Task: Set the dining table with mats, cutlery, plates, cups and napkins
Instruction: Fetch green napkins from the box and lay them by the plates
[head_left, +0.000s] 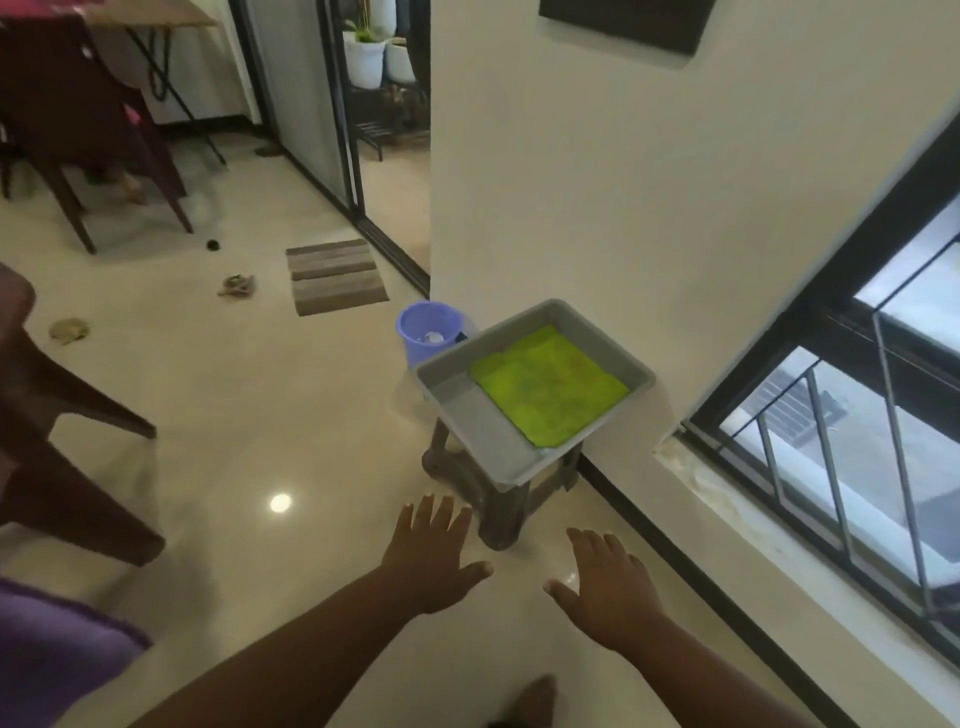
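Glossy cream floor tiles (218, 415) spread below me. Against the wall a grey tray (467, 415) sits on a small dark stool (498, 514), with a green cloth (550, 387) lying flat inside it. My left hand (431, 561) and right hand (613, 587) reach toward it, fingers spread, both holding nothing.

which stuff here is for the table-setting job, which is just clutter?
Job:
- grey tray on a stool, holding a green cloth, perhaps a mat or napkin
- left hand and right hand, open, holding nothing

Lying about:
- blue bin
- striped doormat
- scraps on the floor
- dark chairs
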